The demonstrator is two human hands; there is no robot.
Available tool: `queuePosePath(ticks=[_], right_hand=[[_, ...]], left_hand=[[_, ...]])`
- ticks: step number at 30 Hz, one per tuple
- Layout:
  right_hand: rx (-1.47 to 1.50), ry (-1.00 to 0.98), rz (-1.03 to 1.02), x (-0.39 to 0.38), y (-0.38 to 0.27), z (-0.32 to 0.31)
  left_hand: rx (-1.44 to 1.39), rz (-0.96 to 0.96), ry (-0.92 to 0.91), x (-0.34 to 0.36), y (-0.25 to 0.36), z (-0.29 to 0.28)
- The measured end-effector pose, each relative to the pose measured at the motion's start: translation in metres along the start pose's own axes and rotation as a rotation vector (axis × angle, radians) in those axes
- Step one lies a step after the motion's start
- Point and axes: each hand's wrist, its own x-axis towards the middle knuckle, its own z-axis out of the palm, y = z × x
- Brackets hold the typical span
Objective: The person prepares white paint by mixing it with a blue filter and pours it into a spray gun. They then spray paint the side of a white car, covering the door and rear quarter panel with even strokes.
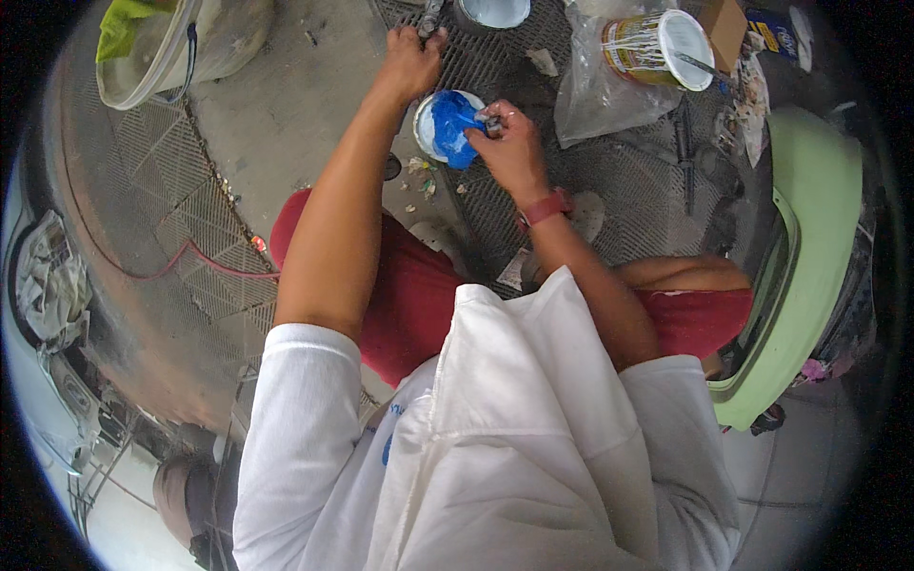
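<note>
My left hand point(416, 65) is closed around a grey, metallic-looking tool point(431, 17) at the top edge, whose far end is cut off. Lower and to the right, my right hand point(516, 150) pinches a small dark grey piece point(492, 124) between thumb and fingers. Its fingertips are at the edge of a bright blue, wet-looking patch point(451, 122), which may be a cloth or thick paint. That blue material spreads over a round white tub point(426, 122) and hangs past its near rim. Close to my left hand stands a dark-sided can point(495, 11) with pale contents.
A drip-streaked paint can point(640, 48) lies in a clear plastic bag point(605, 109) at the right. A whitish bucket point(143, 71) stands far left. A pale green panel point(809, 219) curves along the right. A red hose point(186, 249) crosses the grooved floor mat point(171, 181).
</note>
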Motion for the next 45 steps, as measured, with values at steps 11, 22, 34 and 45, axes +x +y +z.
queuePosePath(ticks=[11,22,34,45], right_hand=[[0.401,0.141,-0.432,0.000,-0.168,-0.146],[0.241,0.390,-0.034,0.041,-0.070,-0.175],[-0.690,0.288,-0.645,0.031,-0.085,-0.183],[-0.611,0.194,-0.536,0.051,-0.082,-0.176]], left_hand=[[-0.043,0.043,-0.320,0.032,0.029,0.053],[-0.056,0.048,-0.476,0.007,0.071,0.048],[-0.117,-0.006,-0.493,-0.001,0.091,0.046],[-0.213,-0.084,-0.486,0.001,0.103,0.052]])
